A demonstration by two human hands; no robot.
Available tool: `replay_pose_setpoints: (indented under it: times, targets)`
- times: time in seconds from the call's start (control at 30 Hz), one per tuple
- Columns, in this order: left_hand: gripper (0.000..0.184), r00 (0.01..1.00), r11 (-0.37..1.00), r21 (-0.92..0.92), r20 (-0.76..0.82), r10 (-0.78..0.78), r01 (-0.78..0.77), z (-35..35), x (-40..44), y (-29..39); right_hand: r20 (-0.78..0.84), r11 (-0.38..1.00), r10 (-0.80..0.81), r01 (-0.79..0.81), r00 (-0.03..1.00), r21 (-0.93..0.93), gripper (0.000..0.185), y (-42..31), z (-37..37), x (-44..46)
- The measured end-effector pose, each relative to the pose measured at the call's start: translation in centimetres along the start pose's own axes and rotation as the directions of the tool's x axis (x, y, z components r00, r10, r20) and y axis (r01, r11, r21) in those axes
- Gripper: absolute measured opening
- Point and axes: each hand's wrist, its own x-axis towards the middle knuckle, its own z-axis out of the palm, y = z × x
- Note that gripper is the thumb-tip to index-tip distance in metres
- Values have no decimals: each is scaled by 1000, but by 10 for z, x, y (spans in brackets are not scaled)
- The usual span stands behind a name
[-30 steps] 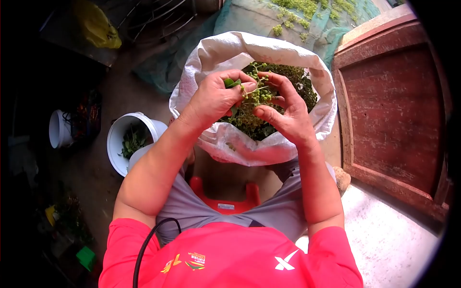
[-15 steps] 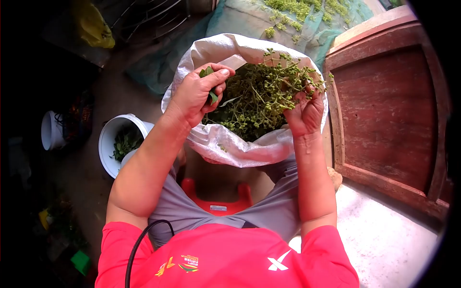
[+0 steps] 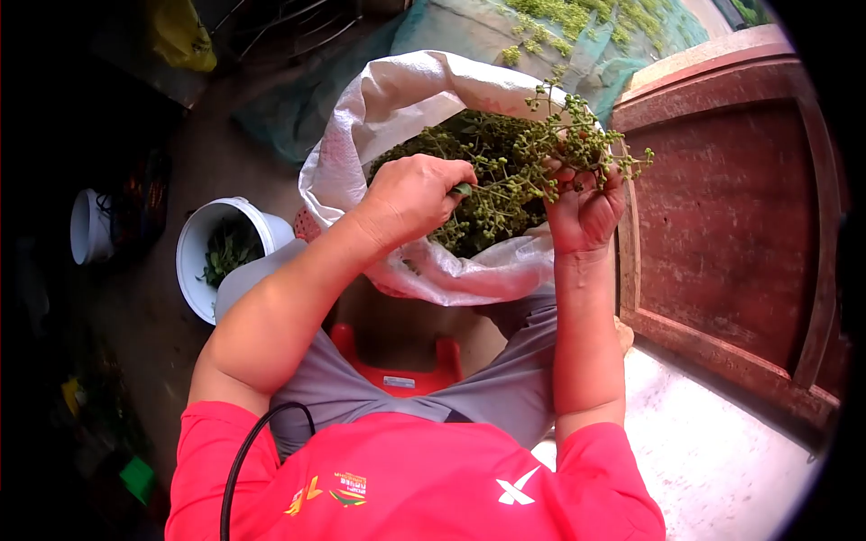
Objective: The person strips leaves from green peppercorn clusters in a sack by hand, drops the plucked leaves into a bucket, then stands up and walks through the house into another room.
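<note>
A white woven sack [image 3: 338,149] with a rolled rim stands in front of me, filled with sprigs of small green berries [image 3: 492,212]. My right hand [image 3: 586,207] is closed around a berry cluster [image 3: 577,135] at the sack's right rim. Over the left part of the opening, my left hand [image 3: 415,198] is closed, its back turned up. A green leaf [image 3: 462,189] pokes out between its thumb and fingers, close to the stems. The left fingertips are partly hidden.
A white bucket [image 3: 194,236] with leaves in it stands at left, another white bucket [image 3: 88,225] beyond. A red wooden door panel [image 3: 717,207] stands at right. Green netting [image 3: 433,36] with berries spread on it lies behind the sack. A red stool [image 3: 442,365] is under me.
My left hand has moved right over the sack's opening, toward the stems, still with leaf in it. My right hand has shifted slightly right and up with the berry cluster.
</note>
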Motion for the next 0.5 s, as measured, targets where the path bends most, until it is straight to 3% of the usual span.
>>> replay_pose_setpoints:
  times: [0.07, 0.13, 0.3, 0.43, 0.5]
  targets:
    - [24, 997, 999, 26, -71, -42, 44, -3, 1, -9, -14, 991, 17, -15, 1000, 136, 31, -9, -3, 1]
    - [23, 994, 998, 11, -90, -66, 67, -8, 1, -9, -81, 990, -24, 35, 996, 135, 28, -10, 2, 1]
    - [21, 996, 984, 154, -47, -79, 86, -13, 0, -11, -206, 983, -185, 181, 961, -38, 25, -14, -13, 4]
    - [17, 984, 985, 119, -142, -104, 121, -12, -1, -21, -130, 996, -83, 85, 988, 15, 26, -25, -4, -2]
    - [16, 971, 997, 67, -240, -23, 40, -11, -1, -25, -34, 998, -47, 45, 998, -45, 28, -16, 13, -13]
